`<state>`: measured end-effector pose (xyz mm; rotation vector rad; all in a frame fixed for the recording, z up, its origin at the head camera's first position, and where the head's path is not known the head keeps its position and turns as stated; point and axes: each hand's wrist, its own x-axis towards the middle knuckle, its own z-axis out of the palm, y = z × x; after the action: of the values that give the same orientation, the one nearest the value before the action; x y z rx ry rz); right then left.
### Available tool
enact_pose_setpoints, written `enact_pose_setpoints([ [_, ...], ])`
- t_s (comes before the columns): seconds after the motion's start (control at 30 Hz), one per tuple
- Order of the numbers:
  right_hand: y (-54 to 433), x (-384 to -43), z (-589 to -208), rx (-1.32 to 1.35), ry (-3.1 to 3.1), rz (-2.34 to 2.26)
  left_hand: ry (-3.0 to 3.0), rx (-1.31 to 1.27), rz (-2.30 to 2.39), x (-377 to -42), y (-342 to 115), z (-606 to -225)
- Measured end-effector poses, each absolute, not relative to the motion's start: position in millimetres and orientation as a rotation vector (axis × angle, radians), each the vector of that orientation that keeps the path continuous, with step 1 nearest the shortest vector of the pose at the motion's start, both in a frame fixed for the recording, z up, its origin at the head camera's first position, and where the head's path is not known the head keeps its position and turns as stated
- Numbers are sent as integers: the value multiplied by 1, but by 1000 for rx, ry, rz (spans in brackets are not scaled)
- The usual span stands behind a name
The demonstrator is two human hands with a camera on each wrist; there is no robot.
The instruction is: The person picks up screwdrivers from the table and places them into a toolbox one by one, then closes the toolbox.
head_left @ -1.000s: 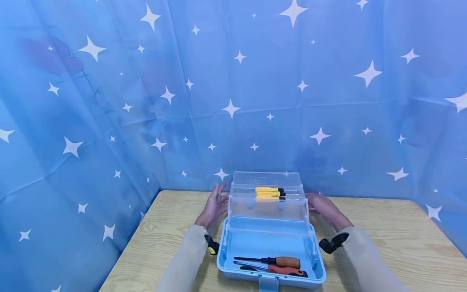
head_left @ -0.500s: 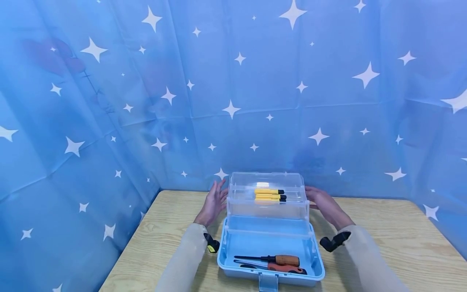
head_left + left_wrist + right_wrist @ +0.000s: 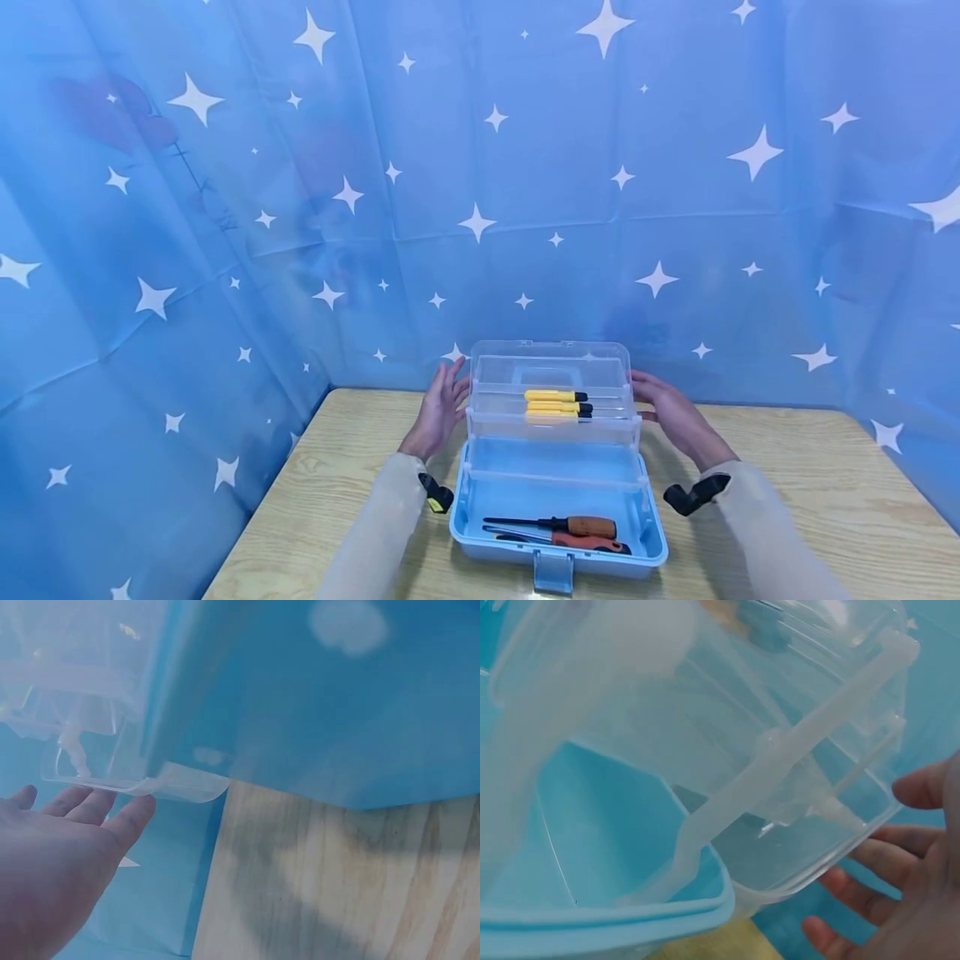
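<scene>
A pale blue toolbox (image 3: 555, 492) stands with its clear lid (image 3: 551, 348) raised at the back and its clear tiered trays (image 3: 495, 429) unfolded. Several yellow-handled screwdrivers (image 3: 557, 407) lie in a tray. Down in the base are a brown-handled screwdriver (image 3: 588, 526) and a red-handled screwdriver (image 3: 585, 542), beside a dark, partly hidden tool. My left hand (image 3: 438, 412) is at the lid's left side, straight fingers (image 3: 127, 821) against its edge. At the right side, my right hand (image 3: 678, 417) has its spread, relaxed fingers (image 3: 885, 862) at the lid's rim.
The box sits on a wood-grain table (image 3: 780, 492). A blue star-patterned curtain (image 3: 555, 167) hangs close behind the table and along its left. The front latch (image 3: 553, 572) hangs down toward the table's near edge.
Between my hands, the lid's top edge has risen and looks wider in the head view. The tray with the yellow screwdrivers has shifted slightly. Both hands have moved up a little.
</scene>
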<state>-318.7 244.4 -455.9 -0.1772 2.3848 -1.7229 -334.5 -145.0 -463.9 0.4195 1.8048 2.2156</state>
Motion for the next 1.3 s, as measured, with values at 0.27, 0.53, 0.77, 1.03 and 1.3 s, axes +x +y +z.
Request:
enact_pose_setpoints([
  [0.27,245,-317,-448,-180,2372,-1784,1806,454,2235,-333,-145,-457],
  [0.53,246,-311,-437,-203,2351,-1838,1797,512,2257,-329,-144,-451],
  [0.77,248,-307,-432,-243,2333,-1896,1775,529,2281,-326,-143,-444],
  [1.03,250,-305,-430,-259,2319,-1959,1753,537,2329,-323,-143,-442],
  [1.3,250,-301,-427,-364,2222,-2099,1676,552,2437,-318,-143,-440],
])
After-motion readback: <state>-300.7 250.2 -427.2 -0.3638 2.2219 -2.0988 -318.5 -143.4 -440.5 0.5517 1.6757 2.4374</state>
